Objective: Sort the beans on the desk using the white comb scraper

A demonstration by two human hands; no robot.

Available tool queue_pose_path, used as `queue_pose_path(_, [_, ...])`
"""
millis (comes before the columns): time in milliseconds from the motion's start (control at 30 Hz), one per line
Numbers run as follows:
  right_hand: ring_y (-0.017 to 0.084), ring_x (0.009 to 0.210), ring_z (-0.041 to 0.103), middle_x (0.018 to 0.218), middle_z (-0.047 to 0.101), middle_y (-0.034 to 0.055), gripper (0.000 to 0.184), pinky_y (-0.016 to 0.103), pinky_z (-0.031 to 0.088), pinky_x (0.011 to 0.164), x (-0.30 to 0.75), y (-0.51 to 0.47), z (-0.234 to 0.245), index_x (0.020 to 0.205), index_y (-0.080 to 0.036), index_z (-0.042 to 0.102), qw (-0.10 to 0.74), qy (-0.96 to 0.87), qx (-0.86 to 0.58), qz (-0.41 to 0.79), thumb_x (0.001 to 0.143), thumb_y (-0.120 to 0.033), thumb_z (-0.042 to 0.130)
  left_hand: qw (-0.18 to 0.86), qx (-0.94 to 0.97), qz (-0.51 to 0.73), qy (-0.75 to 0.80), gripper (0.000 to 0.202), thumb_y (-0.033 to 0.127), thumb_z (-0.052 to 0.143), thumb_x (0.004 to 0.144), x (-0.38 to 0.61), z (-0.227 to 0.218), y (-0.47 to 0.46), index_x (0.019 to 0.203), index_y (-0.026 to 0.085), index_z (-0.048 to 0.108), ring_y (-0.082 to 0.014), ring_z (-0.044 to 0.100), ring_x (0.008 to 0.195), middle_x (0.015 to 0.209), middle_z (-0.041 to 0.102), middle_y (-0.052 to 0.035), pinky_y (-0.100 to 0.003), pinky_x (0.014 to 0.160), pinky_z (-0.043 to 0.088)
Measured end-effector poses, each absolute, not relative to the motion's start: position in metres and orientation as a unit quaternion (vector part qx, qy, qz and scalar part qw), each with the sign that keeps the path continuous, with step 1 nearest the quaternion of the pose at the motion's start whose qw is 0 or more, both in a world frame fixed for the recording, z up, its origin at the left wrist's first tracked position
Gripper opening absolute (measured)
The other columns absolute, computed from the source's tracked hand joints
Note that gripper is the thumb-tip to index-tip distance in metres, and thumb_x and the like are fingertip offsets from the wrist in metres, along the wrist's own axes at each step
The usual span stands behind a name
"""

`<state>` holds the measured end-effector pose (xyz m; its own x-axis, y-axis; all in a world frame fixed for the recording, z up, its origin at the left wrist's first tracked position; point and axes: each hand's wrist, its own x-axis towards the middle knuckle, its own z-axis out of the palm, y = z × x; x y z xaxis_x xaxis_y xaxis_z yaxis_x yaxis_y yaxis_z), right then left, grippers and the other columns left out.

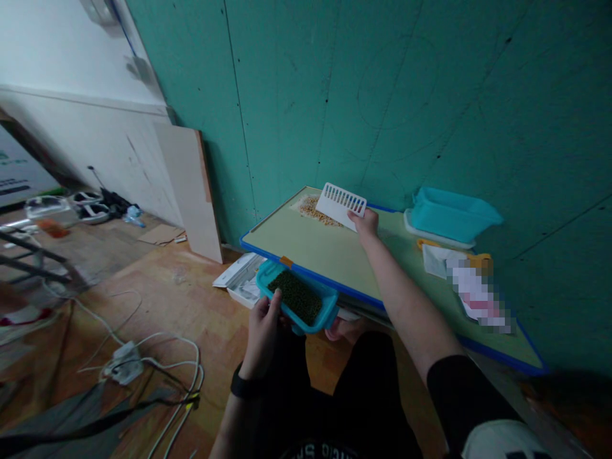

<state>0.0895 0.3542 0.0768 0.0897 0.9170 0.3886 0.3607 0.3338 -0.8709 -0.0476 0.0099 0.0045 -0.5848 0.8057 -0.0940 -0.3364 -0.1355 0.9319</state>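
My left hand [264,328] is closed on the near rim of a blue plastic container [329,313], its thumb over the edge. Small dark green beans [297,297] fill the bottom of that container, which sits just below the table's front edge. With my right hand [364,222] I grip one end of a flat white plate [335,205] that has a row of slots along its far side. The plate is tilted over the table, beside and partly over a spread of pale tan beans or kernels [315,209]. Whether it touches them I cannot tell.
The pale green table [287,233] has a blue edge and stands against a green wall. On its right are an empty blue bin [452,213] on a white lid and some packets [478,293]. Cables and a power strip [125,363] lie on the floor at left.
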Motion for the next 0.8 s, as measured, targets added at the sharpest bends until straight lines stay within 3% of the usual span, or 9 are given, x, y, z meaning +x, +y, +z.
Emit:
queue_pose_path(467, [0.022,0.081,0.072,0.091,0.078,0.0111,0.032,0.031,0.053,0.077,0.0856,0.3625,0.0690,0.095,-0.010,0.075,0.521,-0.642,-0.479,0.295,0.067,-0.026,0.075,0.390,0.222,0.714,0.538,0.050,0.064,0.076,0.073,-0.0457,0.0021,0.0118,0.069,0.020,0.052,-0.0102,0.051,0.041,0.048,0.052,0.0067,-0.021,0.043,0.040])
queue_pose_path(800, [0.021,0.083,0.072,0.090,0.078,0.0090,0.029,0.032,0.054,0.080,0.0838,0.3606,0.0718,0.092,-0.010,0.075,0.516,-0.652,-0.460,0.312,0.067,-0.025,0.076,0.395,0.227,0.714,0.531,0.047,0.061,0.073,0.078,-0.0498,-0.0027,0.0086,0.072,0.020,0.051,-0.0098,0.052,0.041,0.049,0.054,0.0067,-0.019,0.042,0.040])
